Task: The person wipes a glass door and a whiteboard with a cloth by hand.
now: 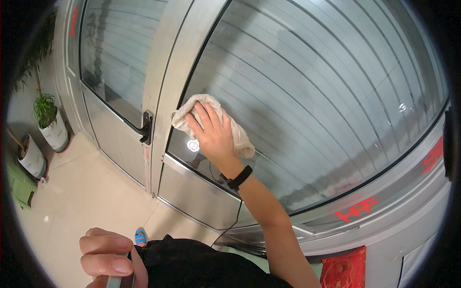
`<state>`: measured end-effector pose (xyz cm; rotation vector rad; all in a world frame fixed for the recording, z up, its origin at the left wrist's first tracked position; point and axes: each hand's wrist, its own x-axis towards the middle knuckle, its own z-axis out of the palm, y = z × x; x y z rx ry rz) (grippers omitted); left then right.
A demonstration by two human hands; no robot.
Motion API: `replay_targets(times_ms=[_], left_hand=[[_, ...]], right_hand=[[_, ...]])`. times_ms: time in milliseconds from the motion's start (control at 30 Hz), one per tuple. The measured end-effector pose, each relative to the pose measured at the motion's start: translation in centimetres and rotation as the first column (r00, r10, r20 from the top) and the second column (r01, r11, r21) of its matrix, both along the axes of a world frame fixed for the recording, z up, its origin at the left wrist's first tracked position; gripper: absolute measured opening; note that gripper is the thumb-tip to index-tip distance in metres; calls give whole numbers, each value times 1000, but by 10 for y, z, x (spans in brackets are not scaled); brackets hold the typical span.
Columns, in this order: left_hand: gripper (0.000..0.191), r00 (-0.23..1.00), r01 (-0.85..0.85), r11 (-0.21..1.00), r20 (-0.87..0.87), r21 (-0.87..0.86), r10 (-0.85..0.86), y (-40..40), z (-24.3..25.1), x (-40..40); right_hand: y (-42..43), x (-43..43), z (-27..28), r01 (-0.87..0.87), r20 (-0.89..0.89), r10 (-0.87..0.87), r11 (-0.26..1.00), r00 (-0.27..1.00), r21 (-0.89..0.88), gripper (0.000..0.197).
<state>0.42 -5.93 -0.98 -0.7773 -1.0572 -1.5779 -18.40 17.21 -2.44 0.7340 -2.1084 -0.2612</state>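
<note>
My right hand (212, 135), a black band on its wrist, presses a folded beige towelling cloth (243, 144) flat against a large glass pane (288, 108). The fingers are spread over the cloth, near the pane's lower left corner. Just below the cloth, a small round white spot (193, 145) shows on the glass. At the bottom left, my left hand (108, 252) is curled around a thin object (120, 280) with a pale edge. Most of that object is hidden by the fingers and the picture's rim, so I cannot tell what it is.
Left of the pane is a metal-framed glass door (115, 118) with a black handle (146, 127). Potted plants in white pots (54, 133) stand by the far wall near a green container (19, 183). A dark cable (238, 212) hangs low. A red cushion-like item (344, 268) lies lower right.
</note>
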Motion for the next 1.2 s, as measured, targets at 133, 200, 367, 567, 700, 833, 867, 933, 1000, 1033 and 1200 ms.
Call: replay_targets(times_ms=[133, 200, 367, 567, 700, 833, 867, 933, 1000, 1033, 1200], left_hand=[[74, 995, 92, 995, 51, -30, -90, -8, -1, 5], [74, 997, 77, 997, 20, -20, -76, -4, 2, 3], [74, 993, 87, 996, -86, 4, -86, 10, 5, -9], [73, 927, 373, 927, -34, -38, -374, 20, 4, -9], [73, 934, 356, 934, -2, -33, -356, 26, 4, -10], [70, 942, 317, 947, -96, -58, -321, 35, 5, -16], [70, 943, 314, 948, -103, -54, -318, 34, 4, -17], [62, 956, 253, 961, -126, -116, -267, 31, 1, -18], [59, 961, 214, 967, -149, -137, -234, 33, 5, -19], [59, 964, 183, 970, -166, -161, -210, 34, 7, -19], [63, 985, 106, 967, -109, -232, -134, 28, 4, -20]], right_hand=[[3, 1, 19, -26, -16, 27, 998, 1000, 55, 37], [12, 5, 35, -24, -42, 27, 998, 999, 58, 36], [60, 40, 102, 107, -259, -117, 993, 959, -53, 44], [148, 114, 166, 144, -420, -225, 966, 879, -215, 55], [220, 171, 182, 208, -530, -411, 892, 742, -401, 57], [275, 210, 193, 188, -577, -564, 792, 591, -581, 55], [280, 215, 195, 183, -584, -559, 796, 589, -577, 55], [286, 215, 197, 47, -607, -652, 698, 453, -715, 52], [281, 207, 198, 26, -625, -656, 698, 424, -715, 51], [279, 205, 200, 13, -636, -666, 695, 391, -719, 51], [294, 200, 183, 243, -587, -648, 745, 485, -621, 63]])
